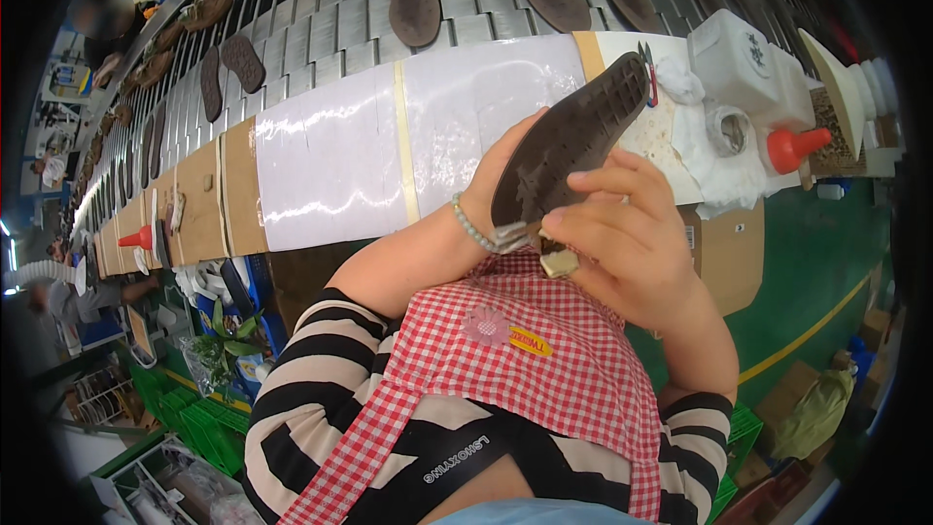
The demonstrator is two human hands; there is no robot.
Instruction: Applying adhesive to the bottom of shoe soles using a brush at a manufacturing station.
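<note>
A dark brown shoe sole (pixel 573 131) is tilted up in front of my apron, its gridded side showing. My left hand (pixel 494 170) grips it from the left and behind; most of its fingers are hidden by the sole. A pale wrapping shows around a digit at the sole's lower end. Beside that end, my right hand (pixel 627 248) is closed on a small pale yellow piece (pixel 559 263), possibly sponge. Its upper fingers lie close to the sole's right edge; whether they touch cannot be made out.
Beyond the white-covered bench (pixel 330 156) runs a slatted metal conveyor (pixel 340 39) carrying more soles (pixel 413 0). At right are a white plastic container (pixel 734 58), a red-capped bottle (pixel 797 148), a glass jar (pixel 729 131) and tweezers (pixel 651 78). Another person (pixel 102 24) is at far left.
</note>
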